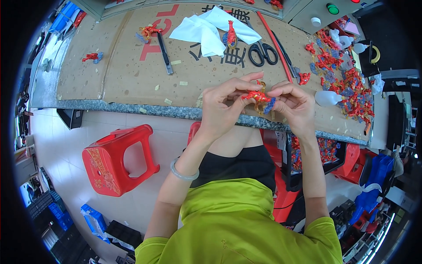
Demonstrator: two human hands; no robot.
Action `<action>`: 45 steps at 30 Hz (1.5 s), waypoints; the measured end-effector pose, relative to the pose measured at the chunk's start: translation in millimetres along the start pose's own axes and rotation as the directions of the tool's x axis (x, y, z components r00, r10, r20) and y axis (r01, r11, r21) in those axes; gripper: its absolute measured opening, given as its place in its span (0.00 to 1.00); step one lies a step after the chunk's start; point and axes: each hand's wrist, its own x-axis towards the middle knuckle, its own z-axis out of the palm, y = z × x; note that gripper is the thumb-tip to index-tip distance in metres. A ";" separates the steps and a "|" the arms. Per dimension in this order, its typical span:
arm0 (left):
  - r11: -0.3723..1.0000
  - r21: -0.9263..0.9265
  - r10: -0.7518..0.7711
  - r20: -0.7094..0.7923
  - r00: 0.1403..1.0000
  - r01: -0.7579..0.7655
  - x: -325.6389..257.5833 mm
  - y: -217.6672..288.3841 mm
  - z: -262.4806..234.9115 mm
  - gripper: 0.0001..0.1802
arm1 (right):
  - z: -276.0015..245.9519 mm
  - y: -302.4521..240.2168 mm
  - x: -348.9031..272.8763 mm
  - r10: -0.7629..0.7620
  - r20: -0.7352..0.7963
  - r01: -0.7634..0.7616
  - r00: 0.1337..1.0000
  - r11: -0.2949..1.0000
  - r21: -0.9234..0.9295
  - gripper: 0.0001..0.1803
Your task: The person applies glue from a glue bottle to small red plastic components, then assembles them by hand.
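Note:
Near the table's front edge, I hold a small red plastic figurine (256, 96) with a translucent amber loop and a blue part at one end. My left hand (222, 102) pinches its red end between thumb and fingers. On the other side, my right hand (293, 104) has thumb and fingertips closed on the figurine by its blue end. Both hands are just above the cardboard (127, 79). Beyond them, another red figurine (231, 35) rests on a white cloth (198, 33). Black-handled scissors (263, 53) lie between the cloth and a long red stick (274, 42).
A heap of red and blue figurines (351, 83) covers the table's right side, beside a white squeeze bottle (327, 98). A utility knife (164, 53) and loose figurines (91, 57) lie at left. Below stand a red stool (116, 160) and a black crate (332, 165) of figurines.

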 end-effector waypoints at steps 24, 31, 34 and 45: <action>0.931 -0.207 -0.280 0.124 0.952 0.301 2.6 10.3 -9.3 0.10 | 10.3 -5.3 9.8 0.366 -0.076 -0.298 0.927 0.846 0.442 0.10; 0.927 -0.180 -0.300 0.167 0.939 0.328 2.5 10.8 -14.1 0.14 | 7.7 -13.3 21.0 0.387 -0.003 -0.358 0.922 0.854 0.377 0.12; 0.933 -0.170 -0.294 0.152 0.944 0.318 2.4 8.3 -12.7 0.14 | 4.6 -14.7 24.0 0.407 0.005 -0.386 0.913 0.861 0.330 0.13; 0.989 0.007 -0.145 0.098 0.985 0.145 -6.9 -4.5 -11.2 0.09 | -1.7 -16.7 28.1 0.380 0.090 -0.390 0.921 0.906 0.165 0.13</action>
